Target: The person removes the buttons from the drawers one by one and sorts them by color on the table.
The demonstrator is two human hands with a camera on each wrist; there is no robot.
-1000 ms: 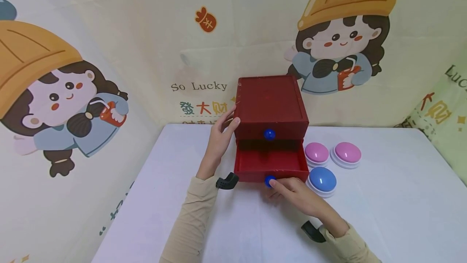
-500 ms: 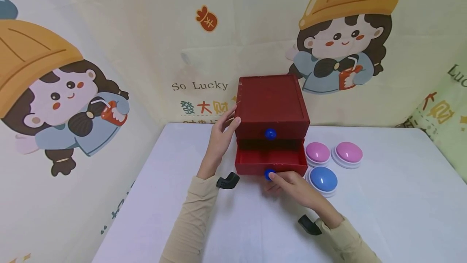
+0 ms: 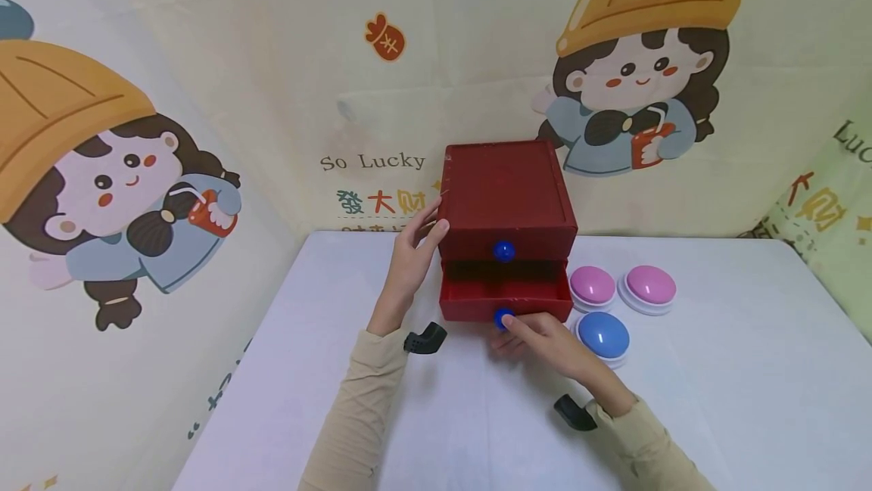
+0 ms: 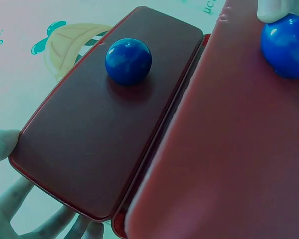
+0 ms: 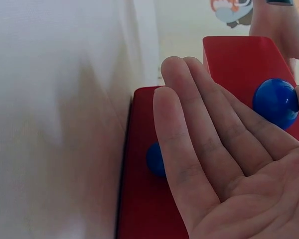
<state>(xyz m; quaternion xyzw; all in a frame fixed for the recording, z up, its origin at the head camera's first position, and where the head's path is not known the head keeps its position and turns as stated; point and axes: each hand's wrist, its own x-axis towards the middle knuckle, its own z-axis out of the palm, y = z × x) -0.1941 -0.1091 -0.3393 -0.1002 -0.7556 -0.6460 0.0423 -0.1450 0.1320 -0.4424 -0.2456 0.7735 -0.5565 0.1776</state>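
Note:
A red drawer cabinet stands on the white table, with its top drawer closed. Below that, a red drawer sticks partly out, and no contents show in it. My right hand pinches its blue knob; in the right wrist view the other fingers extend straight past it. Against the cabinet's left side rests my left hand, thumb at the front edge, fingers along the side. The top drawer's blue knob is untouched. Lower down, another blue knob shows on a closed drawer front, partly behind my fingers.
Right of the cabinet are two pink-topped round buttons and a blue-topped one, all on white bases. The blue one sits close to my right hand. A cloth with printed cartoon figures hangs behind the table.
The pulled-out drawer has slid inward, away from me, with my right hand still pinching its knob. My left hand has stayed on the cabinet's side.

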